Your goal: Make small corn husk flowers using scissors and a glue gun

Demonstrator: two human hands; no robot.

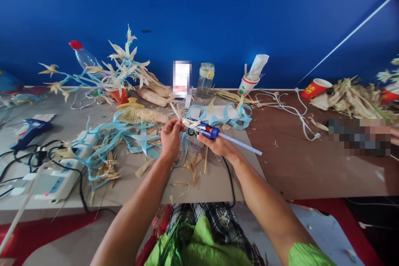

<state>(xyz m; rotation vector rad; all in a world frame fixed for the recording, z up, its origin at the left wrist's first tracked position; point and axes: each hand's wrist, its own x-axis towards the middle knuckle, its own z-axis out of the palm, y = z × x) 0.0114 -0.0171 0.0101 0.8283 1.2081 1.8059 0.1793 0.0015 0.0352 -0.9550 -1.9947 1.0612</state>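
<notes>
The L hand point(171, 135) is in the mid of the table point(215, 176), w/ thumb & fingers pinched on a pale husk strip point(176, 111) that sticks up. The R hand point(215, 143) is wrapped round a blue glue gun point(209, 130). The gun's tip points left, close to the L fingers; can't tell if it touches the strip. A long glue stick point(241, 144) pokes out the gun's back, to the right. A black cord point(230, 183) hangs near the table's near edge.

Just left of the L hand is a mess of blue ribbon point(141, 137). More left: a white power strip point(67, 174) w/ cords, & a 2nd glue gun point(35, 126).

Far left, husk flowers point(123, 52) stand by a bottle w/ red cap point(85, 57). Far mid: a clear water bottle point(205, 81) & a white paper cup point(248, 85). Far right: a tipped red cup point(317, 88) next to a corn husk pile point(350, 95).
</notes>
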